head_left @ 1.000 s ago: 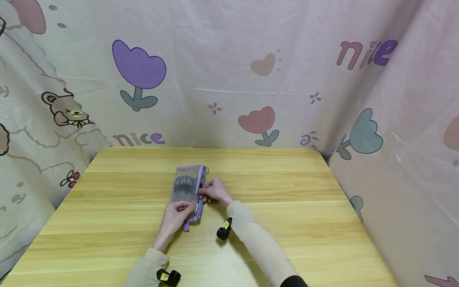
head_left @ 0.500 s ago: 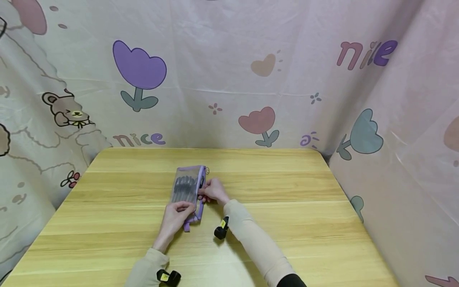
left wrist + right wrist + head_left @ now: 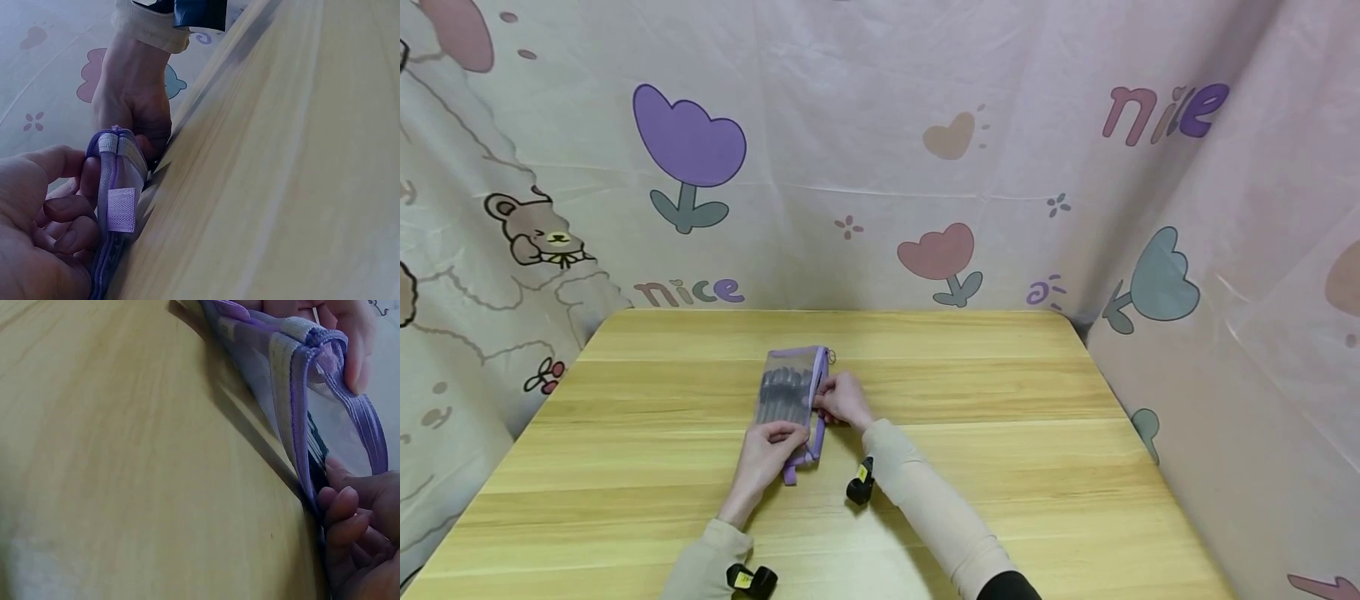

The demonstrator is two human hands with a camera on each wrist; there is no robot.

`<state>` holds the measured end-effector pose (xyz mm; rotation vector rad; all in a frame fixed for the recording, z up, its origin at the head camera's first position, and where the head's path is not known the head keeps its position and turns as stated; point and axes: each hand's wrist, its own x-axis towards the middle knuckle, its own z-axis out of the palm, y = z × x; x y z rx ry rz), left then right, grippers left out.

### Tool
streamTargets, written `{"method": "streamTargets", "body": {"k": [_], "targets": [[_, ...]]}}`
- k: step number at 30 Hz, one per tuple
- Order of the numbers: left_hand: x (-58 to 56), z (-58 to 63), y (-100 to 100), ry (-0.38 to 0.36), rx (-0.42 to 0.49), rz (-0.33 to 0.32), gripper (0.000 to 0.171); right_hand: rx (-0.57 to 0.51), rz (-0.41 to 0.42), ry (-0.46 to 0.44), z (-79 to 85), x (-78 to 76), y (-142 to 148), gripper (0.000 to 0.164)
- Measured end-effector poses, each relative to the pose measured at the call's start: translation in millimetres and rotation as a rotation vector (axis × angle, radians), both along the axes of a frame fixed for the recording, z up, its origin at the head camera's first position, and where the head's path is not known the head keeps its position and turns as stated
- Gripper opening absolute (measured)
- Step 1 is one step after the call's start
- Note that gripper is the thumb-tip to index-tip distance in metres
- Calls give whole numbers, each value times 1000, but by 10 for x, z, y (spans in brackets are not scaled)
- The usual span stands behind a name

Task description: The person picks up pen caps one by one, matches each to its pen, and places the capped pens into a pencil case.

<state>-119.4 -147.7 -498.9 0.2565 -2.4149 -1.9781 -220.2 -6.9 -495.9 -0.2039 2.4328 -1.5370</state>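
Note:
A see-through mesh pencil case [image 3: 786, 396] with purple trim lies on the table, several pens [image 3: 786, 386] showing through it. My left hand [image 3: 767, 450] pinches the upper edge of its zip opening near the close end, as the left wrist view of the same hand [image 3: 47, 219] also shows. At the opening on the case's right side is my right hand [image 3: 845, 400]. In the right wrist view, my right hand [image 3: 362, 525] has its thumb inside the gaping zip, against a dark slim pen [image 3: 317, 440]. Fingers and case wall hide most of that pen.
The wooden table [image 3: 1000, 433] spreads around both arms. A printed curtain [image 3: 820, 125] hangs behind it and at both sides. Black wrist cameras [image 3: 860, 482] sit on both sleeves. A purple fabric tab [image 3: 121, 210] sticks out from the case's close end.
My right hand has shifted slightly left, closer against the case opening. The dark pen end beside its fingers has slid further in and shows less. My left hand has stayed in place.

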Motion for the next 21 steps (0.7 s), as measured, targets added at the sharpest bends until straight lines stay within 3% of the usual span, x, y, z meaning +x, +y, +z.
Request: {"method": "streamTargets", "body": {"k": [4,10,17,21], "targets": [[-9,-4,8,0,-1,-3,17,3,25,1,8,3,29,17],[-15,-3,17,22,-24,-7,17,-125,79,-7,12,18,218,15],[42,48,42,146,-254,-65,16,-85,79,78,100,112,779,23],[66,136,-96,163,-326,-73,20,2,28,183,116,180,1246,30]]}}
